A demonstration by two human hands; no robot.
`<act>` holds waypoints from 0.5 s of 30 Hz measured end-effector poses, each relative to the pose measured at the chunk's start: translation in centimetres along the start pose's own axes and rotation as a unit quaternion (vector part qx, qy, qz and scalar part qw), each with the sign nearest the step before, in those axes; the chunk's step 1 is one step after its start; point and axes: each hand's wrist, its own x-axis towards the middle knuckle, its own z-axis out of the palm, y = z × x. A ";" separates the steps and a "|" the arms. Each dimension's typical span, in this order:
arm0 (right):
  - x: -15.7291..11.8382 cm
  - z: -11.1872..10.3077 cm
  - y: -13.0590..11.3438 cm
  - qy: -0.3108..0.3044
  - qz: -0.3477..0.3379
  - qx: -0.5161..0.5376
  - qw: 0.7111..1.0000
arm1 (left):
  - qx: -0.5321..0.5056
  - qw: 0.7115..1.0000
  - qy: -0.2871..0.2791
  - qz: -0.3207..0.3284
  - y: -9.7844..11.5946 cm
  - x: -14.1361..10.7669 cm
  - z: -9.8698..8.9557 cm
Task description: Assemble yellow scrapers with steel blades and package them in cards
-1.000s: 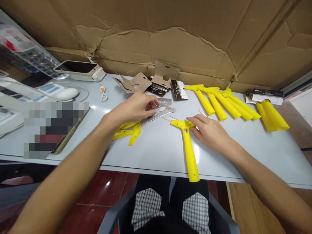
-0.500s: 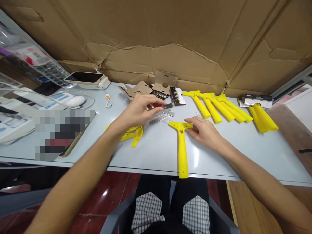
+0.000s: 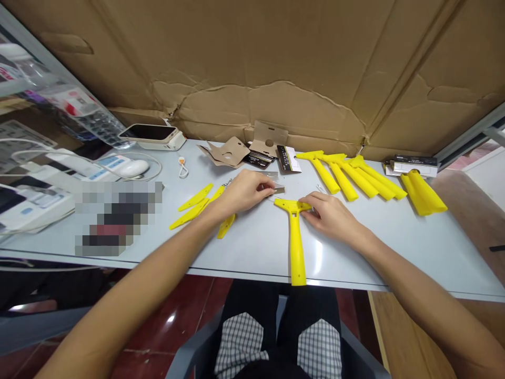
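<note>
My left hand (image 3: 248, 190) is closed, thumb and fingers pinching a flat metal blade (image 3: 280, 189) above the table. Another blade (image 3: 270, 176) shows just behind it, partly covered by the hand. In front of me lies a yellow T-shaped scraper handle (image 3: 296, 242), its grip end reaching the table's front edge. My right hand (image 3: 330, 211) grips the right end of its head, fingertips partly hidden. Several yellow scraper head pieces (image 3: 190, 215) lie left of the handle, some partly covered by my left forearm.
More yellow scraper handles (image 3: 324, 175) lie in a row at the back right, with others (image 3: 424, 195) beside a black-and-white package (image 3: 412, 166). Opened cardboard packaging (image 3: 229, 151) stands at the back. A phone (image 3: 148, 132) and power strip (image 3: 94, 171) are at left.
My left hand has lowered and come slightly right with the blade, nearer the scraper head. The right hand stays on the handle. The view has shifted slightly.
</note>
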 end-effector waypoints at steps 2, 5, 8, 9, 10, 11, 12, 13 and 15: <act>0.0 0.1 0.1 -0.001 -0.004 0.002 1.000 | 0.017 1.000 0.004 0.004 -0.4 0.1 -0.2; -0.1 -0.2 0.3 0.011 -0.016 0.017 1.000 | 0.008 0.999 0.038 0.009 -0.3 0.1 -0.3; -0.3 -1.3 0.7 0.065 0.015 0.099 0.993 | -0.156 0.984 0.084 -0.034 0.7 0.0 -0.5; -0.3 -1.9 0.9 0.083 0.040 0.157 0.983 | -0.245 0.963 0.099 -0.051 1.1 -0.1 -0.5; -0.3 -2.6 1.1 0.100 0.066 0.228 0.966 | -0.338 0.932 0.115 -0.063 1.4 -0.1 -0.7; -0.3 -3.2 1.4 0.111 0.087 0.305 0.942 | -0.422 0.894 0.133 -0.072 1.6 -0.1 -0.8; -0.3 -3.9 1.8 0.116 0.102 0.380 0.912 | -0.491 0.854 0.152 -0.081 1.7 -0.1 -0.9; -0.2 -4.4 2.1 0.115 0.112 0.444 0.881 | -0.539 0.820 0.169 -0.095 1.7 -0.1 -1.1; -0.1 -5.0 2.6 0.095 0.132 0.531 0.832 | -0.587 0.776 0.182 -0.145 1.3 0.0 -1.4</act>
